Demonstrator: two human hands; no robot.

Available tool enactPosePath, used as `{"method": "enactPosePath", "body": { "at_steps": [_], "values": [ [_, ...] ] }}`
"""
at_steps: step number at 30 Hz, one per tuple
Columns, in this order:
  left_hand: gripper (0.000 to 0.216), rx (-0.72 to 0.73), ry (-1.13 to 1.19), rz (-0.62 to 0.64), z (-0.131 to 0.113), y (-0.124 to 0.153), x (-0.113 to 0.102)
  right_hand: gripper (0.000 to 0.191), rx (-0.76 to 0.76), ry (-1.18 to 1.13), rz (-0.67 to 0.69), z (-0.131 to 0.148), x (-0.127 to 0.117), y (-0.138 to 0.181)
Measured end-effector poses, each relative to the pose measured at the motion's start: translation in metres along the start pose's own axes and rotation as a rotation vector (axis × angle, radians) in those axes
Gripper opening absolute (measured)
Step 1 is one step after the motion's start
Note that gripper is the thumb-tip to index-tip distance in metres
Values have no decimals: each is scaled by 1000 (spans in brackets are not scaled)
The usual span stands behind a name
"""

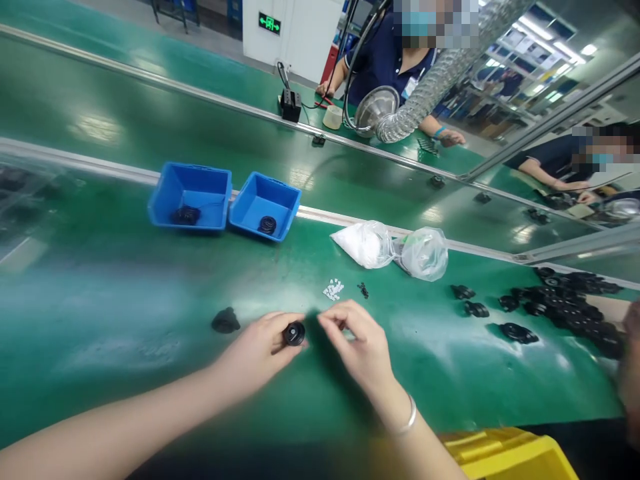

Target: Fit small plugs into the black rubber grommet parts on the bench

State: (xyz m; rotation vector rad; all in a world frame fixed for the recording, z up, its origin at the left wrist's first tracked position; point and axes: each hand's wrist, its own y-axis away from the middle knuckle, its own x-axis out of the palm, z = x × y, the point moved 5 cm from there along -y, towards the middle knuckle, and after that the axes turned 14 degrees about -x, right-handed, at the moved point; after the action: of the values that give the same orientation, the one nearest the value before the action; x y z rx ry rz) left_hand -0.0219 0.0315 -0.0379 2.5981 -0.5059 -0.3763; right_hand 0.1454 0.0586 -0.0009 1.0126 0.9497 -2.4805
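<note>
My left hand (273,340) grips a small round black part (295,333), its open end facing up with a light spot in the middle. Just to the right, my right hand (353,333) has its thumb and forefinger pinched together; whatever may be between the tips is too small to make out. Beyond both hands lie a little heap of white pieces (333,289) and a smaller heap of tiny black pieces (363,290). Another black part (226,321) rests on the green table left of my left hand.
Two blue bins (193,193) with black rings stand at the back left. Two clear plastic bags (365,245) lie behind the small heaps. Many black parts (570,307) are piled at the right. A yellow crate (510,457) sits at the lower right. Co-workers sit across the line.
</note>
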Motion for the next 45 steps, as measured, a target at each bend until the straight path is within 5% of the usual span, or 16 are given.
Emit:
{"method": "enactPosePath", "body": {
  "at_steps": [7,25,33,40,45],
  "values": [
    [38,51,-133,-56,-1,-1,-2,9,-48,-151,75,25,33,1],
    [47,55,-117,-86,0,-3,-7,41,-314,84,172,32,42,26],
    [48,13,-93,-132,6,-6,-12,42,-302,169,284,35,48,21],
    [36,56,252,37,6,-4,-10,50,-183,69,-6,23,26,20],
    [31,101,297,79,-1,-3,-11,50,-180,35,-20,20,27,18]
  ]
}}
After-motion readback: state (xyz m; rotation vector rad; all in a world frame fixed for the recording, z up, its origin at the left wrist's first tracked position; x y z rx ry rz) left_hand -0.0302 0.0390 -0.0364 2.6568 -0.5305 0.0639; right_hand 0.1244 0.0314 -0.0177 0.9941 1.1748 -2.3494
